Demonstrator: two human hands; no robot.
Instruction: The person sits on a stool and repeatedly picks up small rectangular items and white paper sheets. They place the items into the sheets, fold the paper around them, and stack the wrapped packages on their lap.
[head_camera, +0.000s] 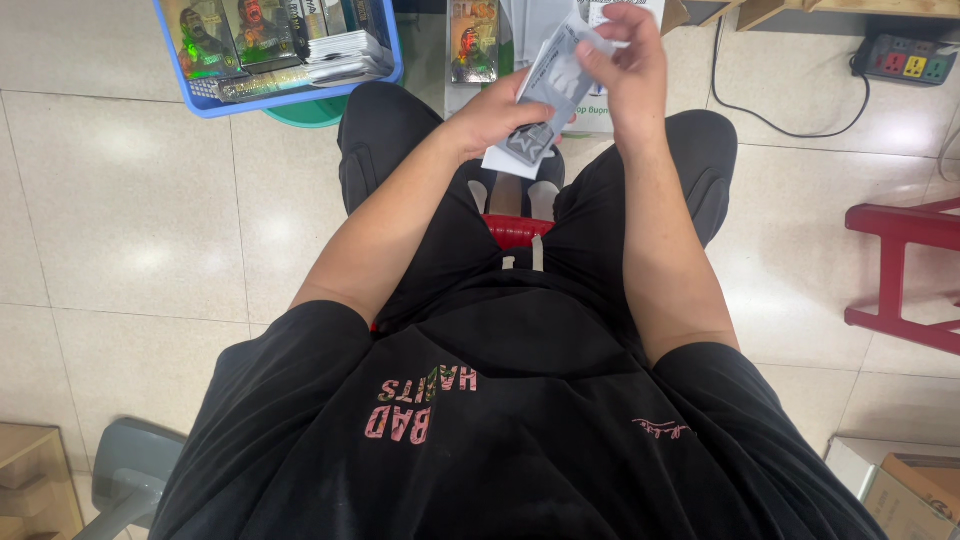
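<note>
Fingers (610, 45) of both hands pinch grey packet (548, 85) edges | basket (390, 50) near – floor open

- Bright, even indoor light from overhead.
- Soft white glare patches on the glossy floor tiles (130, 230).
- Shadows faint; the black shirt (520, 430) loses detail.
- Wide-angle bending at the edges; the right hand (625, 70) is slightly blurred.

Between the fingers (600, 55): thin grey-and-white glossy foil packet (548, 95), creased. Beyond the fingers: blue smooth plastic basket (300, 98) holding glossy printed card packs (240, 35). Below the fingers: matt black cloth shorts (400, 130); red glossy plastic stool (515, 228). Floor: polished beige ceramic tiles (130, 210), reflective.
</note>
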